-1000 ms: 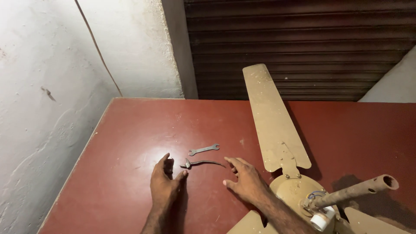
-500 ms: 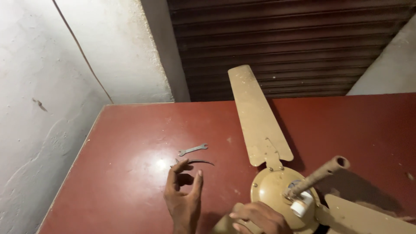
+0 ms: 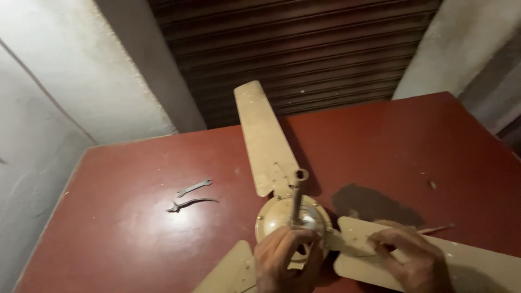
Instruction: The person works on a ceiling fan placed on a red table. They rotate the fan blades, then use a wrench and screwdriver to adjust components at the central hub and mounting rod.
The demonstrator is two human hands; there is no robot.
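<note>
Bracing a beige ceiling fan [image 3: 282, 217] on the red table [image 3: 135, 239], the left hand [image 3: 287, 260] is curling around its hub while the right hand [image 3: 412, 258] is pressing spread fingers flat on the blade beneath it, seemingly for steadiness.

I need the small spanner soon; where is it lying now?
In the head view the small spanner lies on the red table, left of the fan motor, just above a dark curved tool.
</note>
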